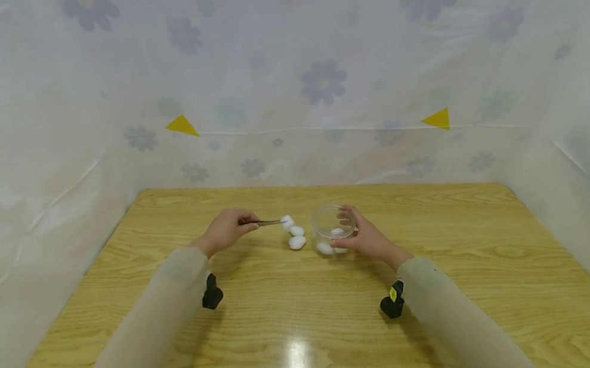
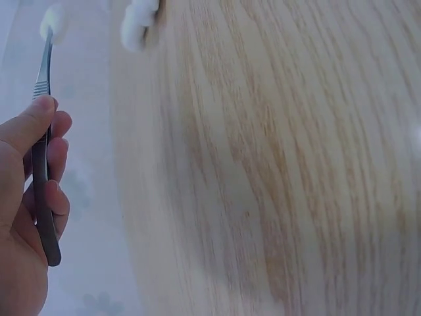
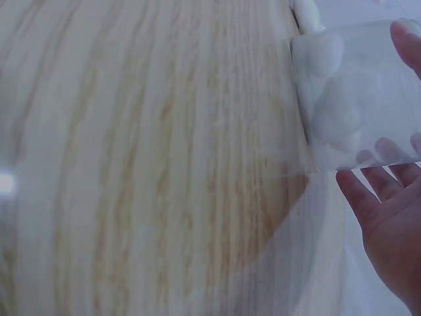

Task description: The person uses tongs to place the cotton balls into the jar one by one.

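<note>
In my left hand (image 1: 226, 230) I grip metal tweezers (image 2: 42, 164), the thumb pressed along one arm of them. A white cotton ball (image 2: 52, 24) is pinched at their tips, raised above the table in the left wrist view. Two more cotton balls (image 1: 297, 243) lie on the table just below it in the head view. My right hand (image 1: 369, 237) holds a clear round jar (image 3: 368, 49) from its right side, thumb and fingers spread around the wall. Several cotton balls (image 1: 324, 248) rest at the bottom of that jar, which stands upright with its mouth uncovered.
Everything stands on a wood-grain table (image 1: 266, 319), toward its far side. Flower-patterned white sheeting (image 1: 273, 78) hangs behind it and at both sides, with two yellow triangles (image 1: 436, 120) on the back sheet. A black camera (image 1: 211, 291) is strapped at each wrist.
</note>
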Demonstrator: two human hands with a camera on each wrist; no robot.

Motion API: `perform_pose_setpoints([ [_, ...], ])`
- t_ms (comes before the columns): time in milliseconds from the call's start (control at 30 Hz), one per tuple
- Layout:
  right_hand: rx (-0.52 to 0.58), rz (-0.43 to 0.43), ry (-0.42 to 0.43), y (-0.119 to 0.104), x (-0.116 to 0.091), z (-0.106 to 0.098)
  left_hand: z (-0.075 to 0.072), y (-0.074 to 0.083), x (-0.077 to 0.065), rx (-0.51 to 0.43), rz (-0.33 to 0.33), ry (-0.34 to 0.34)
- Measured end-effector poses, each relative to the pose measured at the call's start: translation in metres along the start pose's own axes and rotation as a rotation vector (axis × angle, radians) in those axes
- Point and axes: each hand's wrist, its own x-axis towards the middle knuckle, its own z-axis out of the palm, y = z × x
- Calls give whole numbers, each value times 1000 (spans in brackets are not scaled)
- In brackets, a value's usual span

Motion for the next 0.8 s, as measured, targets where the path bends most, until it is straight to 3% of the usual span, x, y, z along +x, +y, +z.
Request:
perform_pose_setpoints([
  [333,5,3,3,-1,0,0,-7,14,2,-6,-15,-6],
  [500,4,2,3,-2,-1,0,-7,18,7,-4,8,0],
  [800,2,8,-1,-4,-3,0,-7,27,15,-7,-9,5],
])
